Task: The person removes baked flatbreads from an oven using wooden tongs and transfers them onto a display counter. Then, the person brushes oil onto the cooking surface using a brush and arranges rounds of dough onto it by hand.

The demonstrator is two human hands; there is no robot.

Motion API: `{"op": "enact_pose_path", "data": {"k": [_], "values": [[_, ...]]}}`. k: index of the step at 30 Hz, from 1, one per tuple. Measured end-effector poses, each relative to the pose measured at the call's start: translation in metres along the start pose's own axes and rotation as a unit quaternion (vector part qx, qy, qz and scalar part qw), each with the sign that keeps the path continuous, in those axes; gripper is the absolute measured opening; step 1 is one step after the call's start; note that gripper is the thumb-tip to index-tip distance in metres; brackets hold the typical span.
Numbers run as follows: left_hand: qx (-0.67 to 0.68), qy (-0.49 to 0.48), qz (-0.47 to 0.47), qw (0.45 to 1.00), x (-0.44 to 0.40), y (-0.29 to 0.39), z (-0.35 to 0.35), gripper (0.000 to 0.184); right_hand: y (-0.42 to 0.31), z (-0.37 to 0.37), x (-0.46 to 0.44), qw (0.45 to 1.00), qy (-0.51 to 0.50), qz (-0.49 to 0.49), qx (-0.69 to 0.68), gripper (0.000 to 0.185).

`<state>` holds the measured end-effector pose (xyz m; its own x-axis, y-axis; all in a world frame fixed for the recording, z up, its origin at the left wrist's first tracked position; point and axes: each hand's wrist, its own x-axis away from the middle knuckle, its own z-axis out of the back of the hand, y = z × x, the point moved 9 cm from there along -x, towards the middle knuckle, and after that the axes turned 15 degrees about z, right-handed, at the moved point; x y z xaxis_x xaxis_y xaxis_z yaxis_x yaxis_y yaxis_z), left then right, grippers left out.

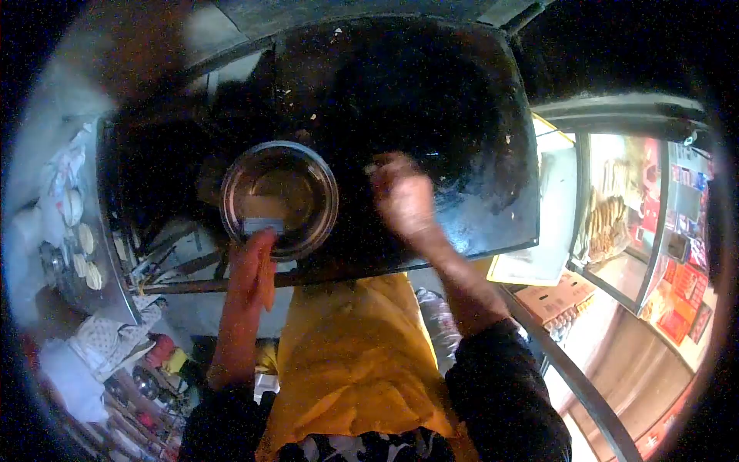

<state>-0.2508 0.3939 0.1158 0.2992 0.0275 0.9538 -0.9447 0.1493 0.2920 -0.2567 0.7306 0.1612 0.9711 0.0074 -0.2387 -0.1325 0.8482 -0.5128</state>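
A round metal bowl (329, 185) with a shiny rim stands on the left part of a dark flat griddle-like surface (477, 223). My left hand (258, 262) is closed at the bowl's near rim. By its fingertips shows a small flat grey piece (263, 225), whose kind I cannot make out. Dim brownish contents or reflections fill the bowl's inside. To the right of the bowl, my right hand (404, 196) hovers over or touches the dark surface. Motion blurs its fingers, which look curled; whether they hold anything is hidden.
A yellow apron (354, 354) hangs at the surface's near edge. On the left, pale round pieces (86, 239) lie on a side counter, with cloths (115, 343) below. A glass case (616, 208) with stacked food and a cardboard box (554, 296) stand to the right.
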Motion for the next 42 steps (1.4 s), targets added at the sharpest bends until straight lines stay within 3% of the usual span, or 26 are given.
{"op": "enact_pose_path", "data": {"k": [3, 6, 7, 8, 9, 10, 11, 12, 13, 16, 17, 19, 20, 24, 26, 29, 31, 33, 34, 35, 36, 37, 39, 42], "values": [[0.096, -0.024, -0.137, 0.986, 0.012, 0.025, -0.008, 0.026, 0.110, 0.067, 0.044, 0.985, 0.064, -0.163, -0.002, 0.024], [0.096, -0.028, -0.072, 0.992, 0.024, 0.026, -0.008, 0.022, 0.169, 0.147, 0.072, 0.968, 0.097, -0.230, 0.029, 0.029], [0.045, -0.077, -0.149, 0.985, 0.029, 0.028, -0.011, 0.033, 0.172, 0.148, 0.087, 0.966, 0.093, -0.243, 0.013, 0.032], [0.018, -0.103, -0.188, 0.977, 0.029, 0.032, -0.015, 0.039, 0.174, 0.128, 0.109, 0.984, 0.070, -0.163, 0.004, 0.034], [-0.005, -0.128, -0.227, 0.965, 0.030, 0.034, -0.019, 0.044, 0.170, 0.095, 0.142, 0.983, 0.088, -0.153, -0.055, 0.034], [0.045, -0.111, -0.151, 0.981, 0.014, 0.028, -0.014, 0.039, 0.166, 0.062, 0.176, 0.977, 0.104, -0.144, -0.114, 0.035], [0.094, -0.093, -0.074, 0.988, 0.003, 0.018, -0.011, 0.034, 0.111, 0.040, 0.171, 0.984, 0.075, -0.115, -0.111, 0.030], [0.093, -0.094, -0.075, 0.988, 0.005, 0.019, -0.011, 0.034, 0.055, 0.019, 0.164, 0.989, 0.047, -0.085, -0.109, 0.026], [0.066, -0.068, -0.058, 0.994, 0.008, 0.018, -0.009, 0.030, -0.013, 0.025, 0.133, 0.997, -0.070, 0.037, 0.007, 0.017], [0.043, -0.049, -0.049, 0.997, 0.006, 0.015, -0.009, 0.025, -0.022, 0.047, 0.127, 0.997, -0.064, -0.001, -0.050, 0.020], [0.046, -0.052, -0.053, 0.996, 0.003, 0.013, -0.009, 0.025, -0.002, 0.077, 0.114, 0.992, 0.059, -0.074, -0.087, 0.019], [0.051, -0.046, -0.070, 0.995, -0.002, 0.010, -0.008, 0.025, 0.086, 0.095, 0.112, 0.992, 0.023, -0.127, -0.009, 0.029], [0.051, -0.041, -0.076, 0.995, -0.004, 0.006, -0.008, 0.025, 0.130, 0.098, 0.098, 0.986, -0.050, -0.131, 0.091, 0.027], [0.010, 0.017, -0.088, 0.996, -0.005, -0.004, -0.002, 0.033, 0.316, 0.125, 0.023, 0.996, 0.067, 0.056, -0.033, 0.029], [0.050, 0.043, 0.001, 0.998, -0.004, -0.021, 0.005, 0.041, 0.328, 0.139, 0.001, 0.997, -0.018, -0.065, -0.039, 0.023], [0.102, -0.006, 0.015, 0.995, -0.012, -0.030, 0.005, 0.042, 0.235, 0.159, 0.034, 0.995, 0.030, -0.068, 0.064, 0.030], [0.122, -0.035, -0.024, 0.992, -0.014, -0.017, -0.012, 0.041, 0.201, 0.137, 0.124, 1.000, -0.020, 0.002, 0.004, 0.043], [0.141, -0.057, -0.069, 0.986, -0.013, 0.000, -0.018, 0.039, 0.154, 0.105, 0.224, 0.975, -0.002, 0.084, 0.207, 0.047], [0.141, -0.048, -0.042, 0.988, -0.015, -0.002, -0.018, 0.040, 0.117, 0.103, 0.226, 0.964, 0.228, -0.032, 0.134, 0.044], [0.141, -0.046, -0.029, 0.989, -0.017, -0.003, -0.020, 0.040, 0.072, 0.083, 0.211, 0.964, 0.227, -0.031, 0.138, 0.044], [0.140, -0.043, -0.016, 0.989, -0.020, -0.004, -0.021, 0.041, 0.040, 0.067, 0.188, 0.982, 0.185, -0.007, -0.024, 0.038], [0.103, -0.034, -0.016, 0.994, -0.021, -0.003, -0.021, 0.043, 0.004, 0.021, 0.165, 0.987, -0.128, 0.062, -0.069, 0.034], [0.071, -0.017, -0.021, 0.997, -0.018, 0.004, -0.019, 0.050, -0.040, 0.007, 0.091, 0.950, -0.074, 0.304, 0.028, 0.034], [0.024, -0.032, -0.081, 0.996, 0.008, 0.023, -0.027, 0.054, 0.036, -0.057, -0.005, 0.954, -0.109, 0.277, 0.033, 0.035]]}}
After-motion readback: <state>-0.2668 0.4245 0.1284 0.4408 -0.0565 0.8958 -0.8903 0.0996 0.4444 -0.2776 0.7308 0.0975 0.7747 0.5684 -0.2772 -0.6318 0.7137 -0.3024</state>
